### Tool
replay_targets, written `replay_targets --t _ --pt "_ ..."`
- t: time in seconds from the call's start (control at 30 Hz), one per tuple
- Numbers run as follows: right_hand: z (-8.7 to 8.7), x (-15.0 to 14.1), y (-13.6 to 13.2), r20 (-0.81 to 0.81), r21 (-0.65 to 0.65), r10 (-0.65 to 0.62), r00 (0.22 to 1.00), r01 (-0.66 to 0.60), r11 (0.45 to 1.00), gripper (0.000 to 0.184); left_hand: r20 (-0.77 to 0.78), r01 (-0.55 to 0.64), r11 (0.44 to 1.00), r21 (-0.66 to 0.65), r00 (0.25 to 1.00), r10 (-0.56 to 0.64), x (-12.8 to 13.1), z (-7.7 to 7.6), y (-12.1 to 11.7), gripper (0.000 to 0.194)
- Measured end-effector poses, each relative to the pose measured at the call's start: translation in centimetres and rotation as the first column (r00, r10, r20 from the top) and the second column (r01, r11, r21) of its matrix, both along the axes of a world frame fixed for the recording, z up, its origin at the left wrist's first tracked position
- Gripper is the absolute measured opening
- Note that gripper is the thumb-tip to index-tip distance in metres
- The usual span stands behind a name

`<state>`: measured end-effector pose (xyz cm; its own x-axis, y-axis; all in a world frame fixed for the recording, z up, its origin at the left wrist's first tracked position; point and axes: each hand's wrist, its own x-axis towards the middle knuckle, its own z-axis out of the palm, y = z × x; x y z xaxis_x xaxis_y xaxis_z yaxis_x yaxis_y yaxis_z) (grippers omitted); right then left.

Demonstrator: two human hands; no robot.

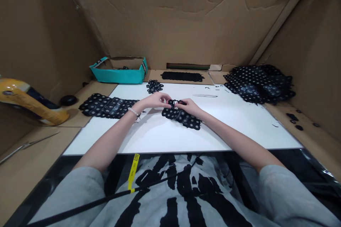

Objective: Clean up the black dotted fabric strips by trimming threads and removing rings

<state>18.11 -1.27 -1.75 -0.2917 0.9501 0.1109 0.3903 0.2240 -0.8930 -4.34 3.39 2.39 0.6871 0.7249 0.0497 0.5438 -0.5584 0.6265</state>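
Both hands meet at the top edge of a small black sheet of joined rings, which rests partly on the white board. My left hand pinches its upper left corner between thumb and fingers. At the same edge my right hand has its fingers closed on the sheet, by a dark round piece. A longer black dotted sheet lies flat to the left, partly behind my left wrist. Just beyond my left hand is a small cluster of black rings.
A teal box stands at the back left, a black strip at the back middle. A pile of dotted sheets lies right. Tweezers, scissors, a yellow bottle and loose black bits lie around.
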Motion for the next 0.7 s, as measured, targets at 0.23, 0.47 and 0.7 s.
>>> replay_targets --t 0.23,0.47,0.7 --pt "0.2 0.0 0.0 -0.056 0.017 0.018 0.998 -0.017 1.000 0.036 0.115 -0.117 0.972 0.202 0.989 0.095 1.1 -0.5 -0.6 0.034" --pt "0.2 0.1 0.0 -0.095 0.055 0.043 0.994 -0.038 0.998 0.039 0.155 -0.097 0.995 -0.007 0.983 0.097 2.0 -1.1 -0.6 0.027" --pt "-0.1 0.3 0.1 -0.013 -0.038 0.064 0.998 -0.065 0.997 0.045 0.209 -0.109 0.903 -0.415 0.955 0.212 1.0 -0.8 -0.6 0.033"
